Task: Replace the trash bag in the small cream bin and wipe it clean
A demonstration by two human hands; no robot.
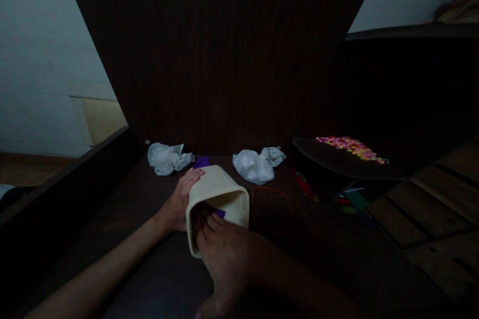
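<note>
A cream plastic bin point(219, 182) lies tilted on its side, its wide mouth facing me. My left hand point(183, 199) is wrapped round its left side, with the fingers on top near the far end. My right hand point(224, 244) reaches into the mouth, its fingers together and pressed on a purple cloth point(219, 213) against the inner wall. The fingertips are hidden inside the bin. Another bit of purple material point(201, 161) shows behind the bin; I cannot tell whether it is a separate piece.
Two crumpled whitish plastic bags, a left one point(166, 158) and a knotted right one point(255, 165), lie by the dark back panel point(217, 60). An orange-brown rim point(271, 189) lies right of the bin. Pink and yellow beads or flowers point(348, 147) rest on a dark curved shelf point(318, 157).
</note>
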